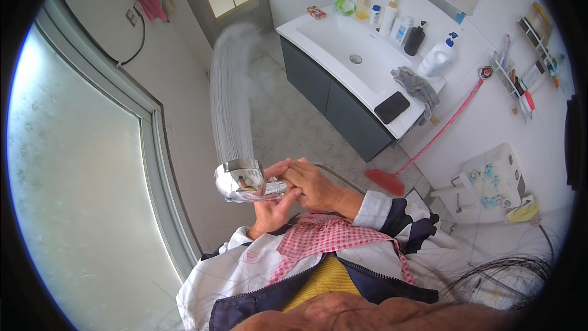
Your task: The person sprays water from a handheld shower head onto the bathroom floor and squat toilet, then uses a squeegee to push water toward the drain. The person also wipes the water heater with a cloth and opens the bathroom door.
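A chrome shower head (239,179) sprays a broad fan of water (231,98) upward in the picture, away from me. My right hand (312,185) is closed around its handle, fingers wrapped over it. Just below, my left hand (274,211) cups the neck and handle from underneath, its thumb pressed against my right hand. A shower hose (337,175) leads off behind my right wrist. The parts of the handle under my fingers are hidden.
A frosted glass door (92,159) stands close on the left. Ahead right is a white sink (334,46) with several bottles, a grey cloth (416,86) and a black phone (392,108). A red broom (386,182) leans beside the cabinet. Grey tiled floor (288,122) lies between.
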Demonstrator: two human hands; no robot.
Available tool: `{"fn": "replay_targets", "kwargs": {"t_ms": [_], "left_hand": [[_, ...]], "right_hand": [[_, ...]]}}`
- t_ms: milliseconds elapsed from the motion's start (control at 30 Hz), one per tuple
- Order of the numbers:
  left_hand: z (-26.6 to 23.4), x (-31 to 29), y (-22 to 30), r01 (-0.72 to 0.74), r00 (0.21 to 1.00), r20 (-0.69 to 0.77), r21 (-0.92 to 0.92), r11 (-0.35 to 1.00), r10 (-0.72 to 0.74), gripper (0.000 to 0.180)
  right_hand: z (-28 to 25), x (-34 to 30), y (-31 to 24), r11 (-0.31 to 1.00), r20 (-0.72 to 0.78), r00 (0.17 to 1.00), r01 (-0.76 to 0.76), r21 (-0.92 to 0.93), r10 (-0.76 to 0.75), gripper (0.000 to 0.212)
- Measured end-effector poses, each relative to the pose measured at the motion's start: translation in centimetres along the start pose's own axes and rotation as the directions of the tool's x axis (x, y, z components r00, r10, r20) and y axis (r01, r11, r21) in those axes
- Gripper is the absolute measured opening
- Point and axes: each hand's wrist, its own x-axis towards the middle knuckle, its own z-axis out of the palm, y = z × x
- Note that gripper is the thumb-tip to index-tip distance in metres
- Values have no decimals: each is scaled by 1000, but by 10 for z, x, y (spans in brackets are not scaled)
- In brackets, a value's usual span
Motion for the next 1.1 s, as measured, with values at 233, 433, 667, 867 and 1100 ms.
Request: {"fn": "replay_targets", "kwargs": {"t_ms": [233,433,667,867,1100], "left_hand": [[3,9,17,-189,982,23,4,982,189,54],[7,9,19,-165,986,-5,-14,986,165,54],[7,5,21,-124,992,-28,25,992,125,54],[9,20,38,-286,958,12,46,957,286,54],[10,77,98,-399,917,29,13,917,399,53]], "right_hand": [[-14,21,-4,943,-56,958,264,-201,-280,16],[-19,21,-6,952,-32,965,250,-176,-260,16],[-18,19,-9,978,2,982,191,-80,-191,20],[-35,37,-22,950,4,961,275,-151,-277,20],[-82,101,-53,911,-42,924,367,-189,-381,23]]}}
